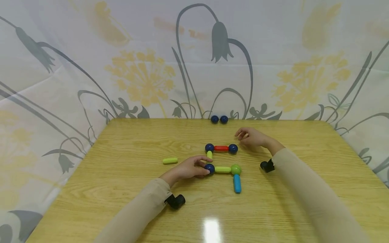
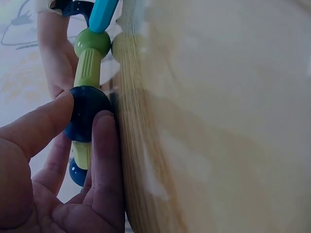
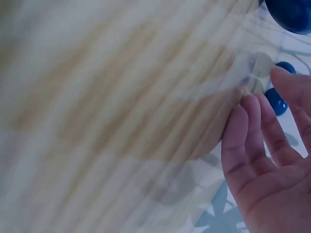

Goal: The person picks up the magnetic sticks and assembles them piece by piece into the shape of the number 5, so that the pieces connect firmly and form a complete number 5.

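My left hand (image 1: 191, 167) pinches a dark blue ball (image 2: 87, 109) between thumb and fingers, low at the table. From this ball a yellow-green rod (image 1: 223, 169) runs right to a green ball (image 1: 236, 169), where a light blue rod (image 1: 237, 184) points toward me. Another yellow-green rod (image 1: 209, 155) extends away to a far blue ball (image 1: 209, 147). A red rod (image 1: 221, 148) links that one to another blue ball (image 1: 233, 148). Just right of this corner hovers my right hand (image 1: 253, 137), fingers loosely bent and holding nothing.
One loose yellow-green rod (image 1: 170, 161) lies left of the joined pieces. Two blue balls (image 1: 219, 119) sit side by side at the wooden table's (image 1: 136, 135) back edge, against a flower-patterned cloth (image 1: 194, 84). Black wrist cameras (image 1: 176, 201) hang beneath both sleeves.
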A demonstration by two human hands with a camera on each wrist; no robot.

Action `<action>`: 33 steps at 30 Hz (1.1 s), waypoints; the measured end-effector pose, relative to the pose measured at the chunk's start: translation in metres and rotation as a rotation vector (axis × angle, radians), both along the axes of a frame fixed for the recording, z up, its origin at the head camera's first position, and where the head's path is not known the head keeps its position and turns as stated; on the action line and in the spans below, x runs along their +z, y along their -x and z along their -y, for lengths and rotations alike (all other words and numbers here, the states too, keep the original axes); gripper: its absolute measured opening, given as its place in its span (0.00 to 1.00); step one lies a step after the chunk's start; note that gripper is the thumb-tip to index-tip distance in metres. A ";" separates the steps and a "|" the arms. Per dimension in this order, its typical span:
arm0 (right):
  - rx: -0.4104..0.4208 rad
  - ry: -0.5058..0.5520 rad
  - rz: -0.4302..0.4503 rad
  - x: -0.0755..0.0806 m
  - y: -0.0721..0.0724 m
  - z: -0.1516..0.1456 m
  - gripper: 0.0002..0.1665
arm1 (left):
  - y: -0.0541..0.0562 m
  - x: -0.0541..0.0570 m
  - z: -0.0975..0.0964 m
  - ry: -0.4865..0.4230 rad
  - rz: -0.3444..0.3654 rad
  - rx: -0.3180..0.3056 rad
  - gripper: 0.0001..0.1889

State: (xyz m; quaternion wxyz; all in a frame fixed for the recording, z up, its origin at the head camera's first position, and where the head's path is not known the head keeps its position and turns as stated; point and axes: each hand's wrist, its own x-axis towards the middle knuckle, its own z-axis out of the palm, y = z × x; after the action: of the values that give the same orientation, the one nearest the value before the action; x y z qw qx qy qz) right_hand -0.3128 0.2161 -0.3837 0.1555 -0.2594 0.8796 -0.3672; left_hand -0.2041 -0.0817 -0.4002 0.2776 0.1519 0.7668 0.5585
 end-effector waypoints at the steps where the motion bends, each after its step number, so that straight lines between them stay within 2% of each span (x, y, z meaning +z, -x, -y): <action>1: -0.003 -0.006 -0.010 0.000 0.003 0.002 0.18 | 0.000 0.000 0.000 -0.004 0.002 -0.001 0.21; 8: -0.036 -0.034 -0.050 -0.003 0.021 0.023 0.26 | 0.002 0.000 0.001 -0.006 0.009 -0.007 0.21; 13: -0.039 -0.075 -0.053 0.002 0.029 0.035 0.35 | 0.003 -0.001 0.001 -0.008 0.011 -0.004 0.21; 20: -0.073 -0.071 0.024 0.008 0.039 0.041 0.43 | 0.001 -0.003 0.001 -0.015 0.006 -0.001 0.21; 23: -0.089 -0.077 0.037 0.008 0.041 0.039 0.44 | 0.002 -0.005 0.001 -0.022 0.004 -0.008 0.21; 27: -0.109 -0.045 0.049 0.005 0.045 0.037 0.38 | 0.002 -0.007 0.000 -0.006 0.005 -0.014 0.21; 30: -0.110 -0.015 0.010 0.004 0.046 0.038 0.36 | 0.003 -0.006 0.001 0.030 -0.017 -0.012 0.20; 33: -0.071 -0.057 -0.079 0.005 0.045 0.041 0.39 | 0.003 -0.005 0.003 0.059 -0.043 -0.004 0.20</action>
State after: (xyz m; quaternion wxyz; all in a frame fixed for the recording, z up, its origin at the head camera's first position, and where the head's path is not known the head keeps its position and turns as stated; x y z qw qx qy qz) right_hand -0.3575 0.1749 -0.3787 0.1148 -0.2379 0.9038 -0.3366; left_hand -0.2075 -0.0845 -0.4056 0.2664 0.1571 0.7886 0.5315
